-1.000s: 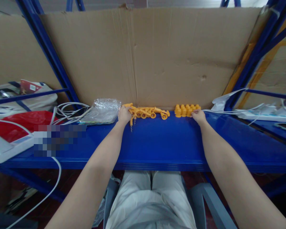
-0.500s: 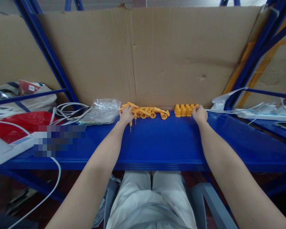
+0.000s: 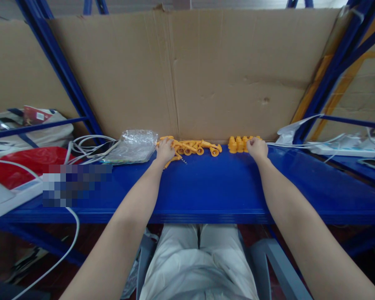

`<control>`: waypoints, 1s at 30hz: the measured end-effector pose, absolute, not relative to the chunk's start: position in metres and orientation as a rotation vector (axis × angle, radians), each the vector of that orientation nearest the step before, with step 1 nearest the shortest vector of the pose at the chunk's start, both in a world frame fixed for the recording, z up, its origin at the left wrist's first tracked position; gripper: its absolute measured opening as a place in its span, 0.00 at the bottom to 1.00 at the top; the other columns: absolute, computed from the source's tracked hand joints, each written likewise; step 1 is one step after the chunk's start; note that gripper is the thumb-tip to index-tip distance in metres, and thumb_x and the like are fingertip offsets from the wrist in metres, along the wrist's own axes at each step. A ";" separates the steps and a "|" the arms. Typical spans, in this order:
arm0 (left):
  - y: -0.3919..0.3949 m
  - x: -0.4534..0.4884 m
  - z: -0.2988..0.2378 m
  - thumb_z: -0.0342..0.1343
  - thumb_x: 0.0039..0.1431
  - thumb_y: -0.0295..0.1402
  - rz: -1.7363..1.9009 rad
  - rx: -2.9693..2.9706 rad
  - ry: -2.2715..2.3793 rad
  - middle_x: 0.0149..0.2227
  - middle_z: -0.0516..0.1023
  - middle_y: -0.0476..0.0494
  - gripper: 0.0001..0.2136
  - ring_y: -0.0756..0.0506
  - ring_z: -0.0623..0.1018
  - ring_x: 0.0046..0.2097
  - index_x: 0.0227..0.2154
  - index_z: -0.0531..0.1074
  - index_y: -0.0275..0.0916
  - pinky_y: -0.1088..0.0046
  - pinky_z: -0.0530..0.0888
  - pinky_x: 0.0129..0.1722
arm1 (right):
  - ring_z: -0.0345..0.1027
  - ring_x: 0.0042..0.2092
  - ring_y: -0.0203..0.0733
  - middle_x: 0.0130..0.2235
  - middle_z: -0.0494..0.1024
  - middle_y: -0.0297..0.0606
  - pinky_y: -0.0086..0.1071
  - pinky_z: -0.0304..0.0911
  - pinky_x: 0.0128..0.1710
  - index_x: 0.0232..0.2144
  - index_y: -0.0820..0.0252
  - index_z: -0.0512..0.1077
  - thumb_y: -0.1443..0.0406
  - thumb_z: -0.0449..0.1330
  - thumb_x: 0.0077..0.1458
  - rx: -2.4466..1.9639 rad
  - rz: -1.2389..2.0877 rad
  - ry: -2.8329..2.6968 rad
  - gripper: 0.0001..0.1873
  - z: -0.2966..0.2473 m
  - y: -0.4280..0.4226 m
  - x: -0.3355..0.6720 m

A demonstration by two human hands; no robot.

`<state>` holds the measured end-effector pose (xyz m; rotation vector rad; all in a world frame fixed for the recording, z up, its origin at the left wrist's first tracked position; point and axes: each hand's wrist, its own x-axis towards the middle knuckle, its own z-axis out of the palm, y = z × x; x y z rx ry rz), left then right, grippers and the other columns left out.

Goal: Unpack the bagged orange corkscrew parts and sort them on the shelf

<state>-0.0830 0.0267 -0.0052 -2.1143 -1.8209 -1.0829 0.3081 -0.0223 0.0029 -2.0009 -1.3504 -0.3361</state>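
Blue surface (image 3: 206, 187) backed by cardboard (image 3: 237, 75), and the left hand (image 3: 165, 150) curls tight around 1 orange sprung piece (image 3: 174, 158) at the left end of the loose pile (image 3: 196, 147). Further right the orange caps (image 3: 237, 144) stand bunched; the right hand (image 3: 256, 148) sits curled on them, maybe pinching 1, can't tell. Nothing looks joined yet.

Arms outstretched, left hand (image 3: 164, 151) curled, right hand (image 3: 256, 149) curled

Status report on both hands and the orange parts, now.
Left hand gripping a sprung orange piece at the long-part pile. Right hand on the orange caps, grip unclear. Plastic bag beside left hand.
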 end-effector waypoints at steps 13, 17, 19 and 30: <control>0.021 -0.079 0.000 0.51 0.57 0.23 -1.088 -2.130 -1.765 0.62 0.72 0.36 0.21 0.38 0.70 0.64 0.52 0.75 0.38 0.56 0.67 0.64 | 0.74 0.38 0.51 0.33 0.81 0.48 0.34 0.56 0.34 0.31 0.58 0.74 0.60 0.50 0.63 -1.857 -0.567 -1.605 0.16 0.021 -0.023 0.267; 0.016 -0.076 0.007 0.50 0.57 0.23 -1.051 -2.150 -1.721 0.63 0.72 0.34 0.20 0.36 0.69 0.65 0.52 0.75 0.37 0.54 0.66 0.65 | 0.76 0.39 0.52 0.36 0.82 0.48 0.34 0.56 0.34 0.36 0.59 0.75 0.61 0.49 0.65 -1.837 -0.575 -1.824 0.15 0.024 -0.028 0.238; 0.015 -0.075 0.010 0.50 0.57 0.23 -1.034 -2.180 -1.653 0.63 0.72 0.34 0.20 0.37 0.69 0.65 0.51 0.75 0.36 0.54 0.65 0.65 | 0.76 0.42 0.52 0.41 0.83 0.49 0.34 0.57 0.35 0.43 0.59 0.74 0.62 0.48 0.66 -1.789 -0.551 -1.995 0.15 0.023 -0.032 0.224; 0.006 -0.043 0.019 0.47 0.59 0.25 -0.741 -2.473 -1.206 0.48 0.83 0.38 0.18 0.40 0.79 0.52 0.45 0.79 0.36 0.60 0.73 0.58 | 0.75 0.51 0.58 0.48 0.81 0.57 0.43 0.60 0.49 0.54 0.65 0.69 0.59 0.50 0.66 -1.817 -0.542 -2.344 0.21 0.007 -0.038 0.181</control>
